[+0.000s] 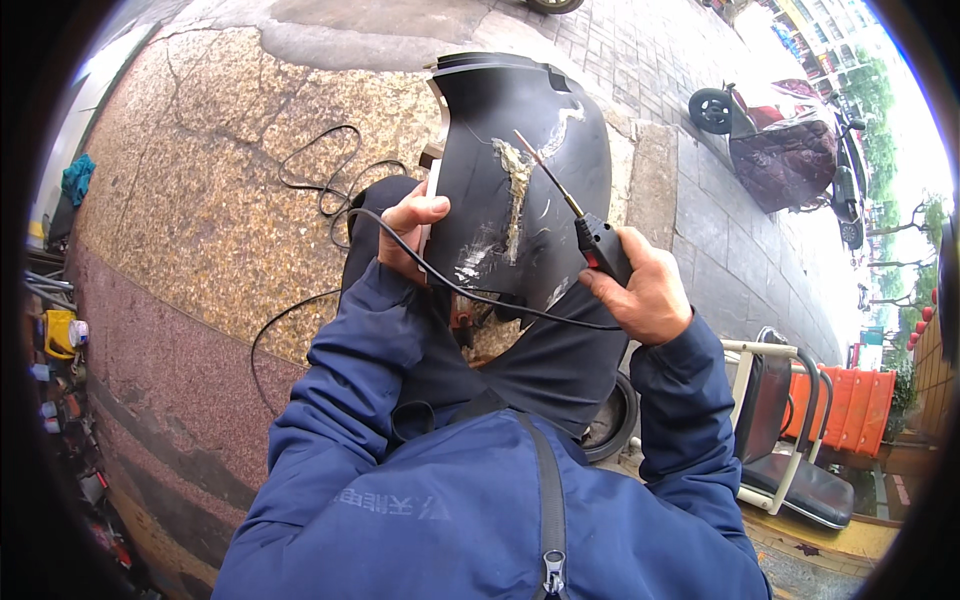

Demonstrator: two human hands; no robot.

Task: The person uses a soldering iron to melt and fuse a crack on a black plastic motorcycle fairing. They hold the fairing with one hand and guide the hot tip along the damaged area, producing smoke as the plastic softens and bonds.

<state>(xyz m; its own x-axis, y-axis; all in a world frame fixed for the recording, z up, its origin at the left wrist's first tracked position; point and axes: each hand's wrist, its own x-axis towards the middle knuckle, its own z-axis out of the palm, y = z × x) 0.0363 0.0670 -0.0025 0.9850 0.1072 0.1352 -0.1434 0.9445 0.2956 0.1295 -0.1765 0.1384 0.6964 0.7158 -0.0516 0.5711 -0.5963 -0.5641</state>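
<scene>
— What filled the view from where you sat?

— Mostly the blue jacket (470,500) at the bottom, then the speckled stone pavement (200,200) running up the left. Resting across the lap was a black plastic scooter panel (530,130), stood up and leaning away from me, with a pale, rough seam of melted repair (516,190) down its middle.

— And off to the side?

— A covered scooter (790,150) was parked at the upper right on the brick paving, well apart from the work. A chair with a white frame (790,430) stood just beside the right elbow, orange barriers (860,405) behind it.

— The hands?

— My left hand (410,235) was clamped on the panel's left edge, thumb over the front, fingers wrapped behind. My right hand (645,290) was closed around the black handle of a soldering iron (590,235), its thin brass tip angled up and left to the top of the seam; I couldn't tell if it touched.

— The cord?

— A black cable (440,280) ran from the iron's handle across the panel's lower part, passed under the left hand, and looped out over the pavement.
</scene>
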